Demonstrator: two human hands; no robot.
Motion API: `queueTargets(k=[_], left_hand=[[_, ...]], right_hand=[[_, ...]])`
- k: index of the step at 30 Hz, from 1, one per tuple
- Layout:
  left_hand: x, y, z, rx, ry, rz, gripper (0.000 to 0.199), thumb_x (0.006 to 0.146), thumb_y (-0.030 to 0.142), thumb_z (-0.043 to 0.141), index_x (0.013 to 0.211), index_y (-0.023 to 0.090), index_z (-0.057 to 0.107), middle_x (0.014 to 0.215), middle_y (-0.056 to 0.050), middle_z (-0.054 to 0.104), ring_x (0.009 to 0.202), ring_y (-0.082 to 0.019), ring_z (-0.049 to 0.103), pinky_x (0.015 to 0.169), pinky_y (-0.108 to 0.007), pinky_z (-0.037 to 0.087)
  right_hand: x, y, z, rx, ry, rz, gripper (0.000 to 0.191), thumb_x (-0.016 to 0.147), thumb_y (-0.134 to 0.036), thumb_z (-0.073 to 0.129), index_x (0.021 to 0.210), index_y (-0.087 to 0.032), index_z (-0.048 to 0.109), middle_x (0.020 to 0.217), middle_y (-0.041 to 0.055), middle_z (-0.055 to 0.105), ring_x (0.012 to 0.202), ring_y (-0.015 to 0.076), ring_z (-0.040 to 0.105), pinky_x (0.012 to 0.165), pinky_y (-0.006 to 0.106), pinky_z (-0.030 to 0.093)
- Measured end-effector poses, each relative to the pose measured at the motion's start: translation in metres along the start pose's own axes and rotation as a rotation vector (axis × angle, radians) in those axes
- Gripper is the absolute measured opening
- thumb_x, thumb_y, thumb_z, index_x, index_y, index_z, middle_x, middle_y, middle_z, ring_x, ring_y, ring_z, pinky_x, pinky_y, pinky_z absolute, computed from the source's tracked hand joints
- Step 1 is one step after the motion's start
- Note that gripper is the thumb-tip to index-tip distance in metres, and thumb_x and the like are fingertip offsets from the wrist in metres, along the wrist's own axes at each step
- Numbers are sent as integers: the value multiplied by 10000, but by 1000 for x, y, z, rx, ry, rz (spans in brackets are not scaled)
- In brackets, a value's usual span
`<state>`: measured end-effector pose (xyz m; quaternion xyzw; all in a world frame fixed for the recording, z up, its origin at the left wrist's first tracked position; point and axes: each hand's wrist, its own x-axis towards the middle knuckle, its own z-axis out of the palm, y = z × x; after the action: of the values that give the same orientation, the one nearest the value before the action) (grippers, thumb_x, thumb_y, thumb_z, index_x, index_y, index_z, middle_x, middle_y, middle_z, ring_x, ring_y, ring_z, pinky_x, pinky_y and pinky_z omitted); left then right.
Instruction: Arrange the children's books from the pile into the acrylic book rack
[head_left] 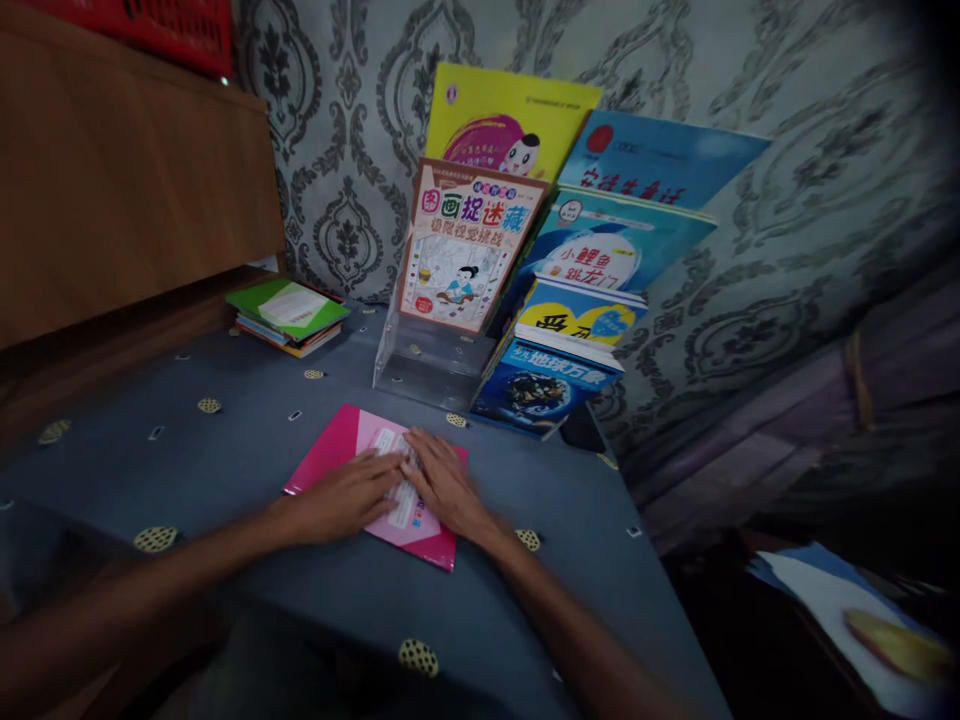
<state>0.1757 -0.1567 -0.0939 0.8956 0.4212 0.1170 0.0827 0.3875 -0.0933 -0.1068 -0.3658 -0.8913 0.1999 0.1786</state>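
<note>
A pink book (427,547) with a pale label lies flat on the grey-blue tablecloth (247,450), near the middle of the view. My left hand (349,497) rests on the book's left and middle part, fingers stretched out toward the right. From the right side, my right hand (444,482) lies over the book's upper right part with its fingers extended. The fingertips of both hands meet near the label and cover some of it. Neither hand grips anything.
Behind the book stands a clear display rack (427,370) with several upright books (472,245). A short stack of books (289,315) lies at the back left, near a wooden cabinet (135,180). A dark flat object (581,428) lies right of the rack.
</note>
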Motion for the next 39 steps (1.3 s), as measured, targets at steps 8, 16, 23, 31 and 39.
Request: queueTargets(k=[8,16,23,31,39], left_hand=[[-6,-69,-7,133,9,-358,603,1041,471,316,1530,126,396,1611,-162,390,1510,-269,334,1205,-482,302],[-15,-49,-12,273,87,-268,456,1037,434,394,1377,204,591,1451,-141,596,1364,-276,531,1195,-531,288],[-40,-14,-11,119,-42,50,720,917,649,559,1512,263,441,1589,-116,444,1477,-289,386,1190,-477,329],[-38,-9,2,323,18,77,480,1075,453,274,1324,192,591,1356,-139,663,1284,-258,595,1001,-377,487],[-19,1,-35,-163,192,-194,396,1048,420,311,863,205,587,702,11,613,629,-144,572,617,-239,403]], right_hand=[[1,23,-10,-120,-28,129,598,1044,-466,340,1513,-111,446,1593,167,413,1520,266,313,1253,502,225],[1,22,-8,-162,-11,120,554,1039,-419,368,1508,-140,463,1593,148,419,1515,254,325,1251,486,225],[0,15,-12,-166,-18,137,567,1033,-383,393,1507,-76,450,1590,176,411,1514,262,325,1256,471,218],[-1,16,-12,-100,2,100,486,1036,-317,367,1477,-181,519,1571,148,454,1503,254,349,1233,504,227],[8,39,-16,578,191,179,840,858,-875,293,712,-196,766,894,112,783,991,306,708,990,476,489]])
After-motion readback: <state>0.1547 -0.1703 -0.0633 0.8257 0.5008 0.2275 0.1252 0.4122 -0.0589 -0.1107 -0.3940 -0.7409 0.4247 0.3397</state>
